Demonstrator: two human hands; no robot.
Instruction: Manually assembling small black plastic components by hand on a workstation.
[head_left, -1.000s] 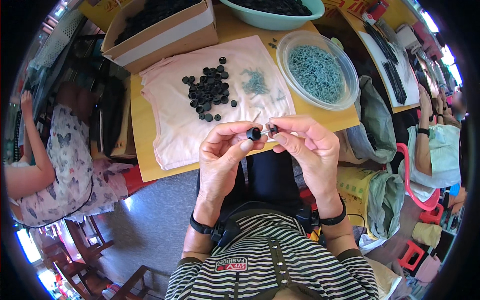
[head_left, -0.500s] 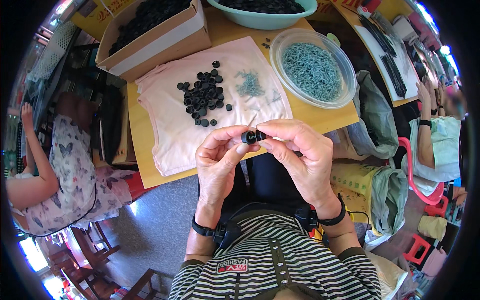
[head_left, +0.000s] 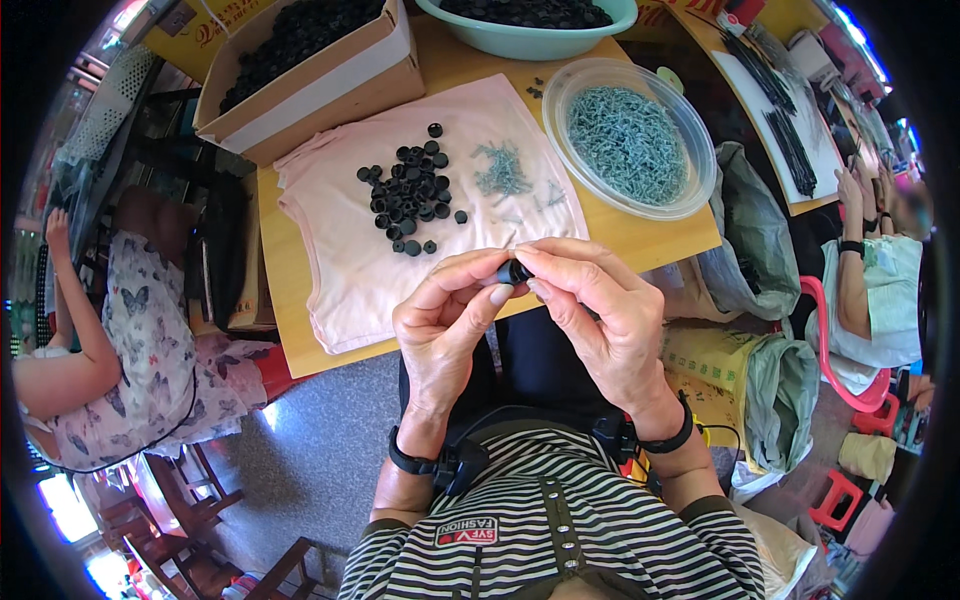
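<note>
Where our hands meet: just off the near edge of the tabletop (head_left: pixel 640 235), above our lap, we pinch one small black round cap (head_left: pixel 514 270) between both hands.
Left hand: our left hand (head_left: pixel 445 325) is closed on the cap, thumb and forefinger pressing it from the left side.
Right hand: our right hand (head_left: pixel 600 315) is clamped on the same cap from the right, fingertips curled over it and touching the left thumb.
Cap: it is mostly hidden by our fingers; we cannot tell whether a screw sits in it.
Cloth: a pale pink cloth (head_left: pixel 340 270) lies spread on the tabletop, right beyond our hands.
Loose caps: a heap of black caps (head_left: pixel 410 195) rests on the middle of the cloth, with a few strays around it.
Loose screws: a small scatter of grey screws (head_left: pixel 503 172) lies on the cloth just right of the heap.
Screw tub: a clear round plastic tub (head_left: pixel 690 190) full of grey screws stands to the right of the cloth, near the tabletop's right edge.
Box: a cardboard box (head_left: pixel 330 90) of black parts sits at the far left of the tabletop.
Basin: a green basin (head_left: pixel 530 40) with black parts stands at the far edge, beside the box.
Others: one person (head_left: pixel 130 340) sits to our left, another person (head_left: pixel 875 290) to our right.
</note>
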